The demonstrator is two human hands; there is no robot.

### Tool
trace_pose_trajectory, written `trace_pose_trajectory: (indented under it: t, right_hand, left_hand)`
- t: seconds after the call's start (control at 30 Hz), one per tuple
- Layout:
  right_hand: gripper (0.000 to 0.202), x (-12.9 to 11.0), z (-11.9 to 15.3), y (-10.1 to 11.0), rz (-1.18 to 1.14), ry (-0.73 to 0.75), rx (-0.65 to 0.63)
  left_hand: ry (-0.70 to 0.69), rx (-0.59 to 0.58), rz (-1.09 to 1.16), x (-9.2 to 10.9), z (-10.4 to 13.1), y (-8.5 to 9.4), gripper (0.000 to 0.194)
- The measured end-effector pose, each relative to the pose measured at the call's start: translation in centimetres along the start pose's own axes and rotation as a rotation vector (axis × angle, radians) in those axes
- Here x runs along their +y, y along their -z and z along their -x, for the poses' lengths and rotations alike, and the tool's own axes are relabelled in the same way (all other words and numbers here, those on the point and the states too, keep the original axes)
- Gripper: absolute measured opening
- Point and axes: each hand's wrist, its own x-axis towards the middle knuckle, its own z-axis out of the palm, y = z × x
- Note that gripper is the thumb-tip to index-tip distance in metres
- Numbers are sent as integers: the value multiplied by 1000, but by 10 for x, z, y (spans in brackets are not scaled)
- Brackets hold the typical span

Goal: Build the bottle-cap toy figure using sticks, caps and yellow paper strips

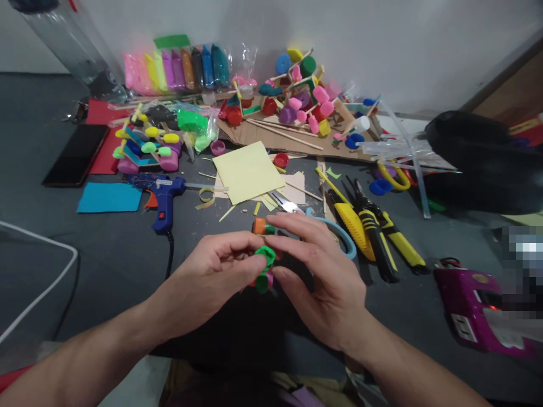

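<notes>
My left hand [227, 263] is closed, thumb and fingertips pinching a small craft model [263, 282] at the table's front edge. The model carries a bright green piece [266, 257] that looks like modelling clay, with green, pink and red parts below it. My right hand [320, 271] curves around its right side, fingers stretched and apart, the fingertips close to the green piece; whether they touch it I cannot tell. Just beyond the fingers shows an orange and green round part [263, 226]; whether it joins the model is hidden. Light-blue-handled scissors [345, 240] lie partly behind my right hand.
A blue glue gun [163, 198] lies left, its cord running forward. Yellow sticky notes [249, 172] are in the middle. Right are a yellow cutter [356, 229], pliers [375, 243] and a purple box [466, 305]. Stick-and-cap models [148, 144] and clay packs [182, 70] stand behind.
</notes>
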Motion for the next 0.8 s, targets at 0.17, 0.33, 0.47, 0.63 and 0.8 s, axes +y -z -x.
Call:
trace_pose_trajectory:
  t: [0.17, 0.33, 0.47, 0.63, 0.8]
  right_hand:
    - [27, 0, 0, 1, -35, -7, 22]
    - [34, -1, -1, 2, -40, 19, -9]
    - [30, -2, 0, 3, -14, 43, -21]
    - [23, -3, 0, 2, -40, 8, 9]
    - [23, -3, 0, 2, -68, -17, 18]
  left_hand:
    - [-21, 25, 22, 3, 1, -1, 11]
    - [-69, 1, -200, 1, 2, 2, 13]
    - [-98, -11, -328, 0, 4, 2, 14]
    - [-37, 24, -240, -1, 5, 0, 10]
    - [-37, 63, -142, -1, 6, 1, 9]
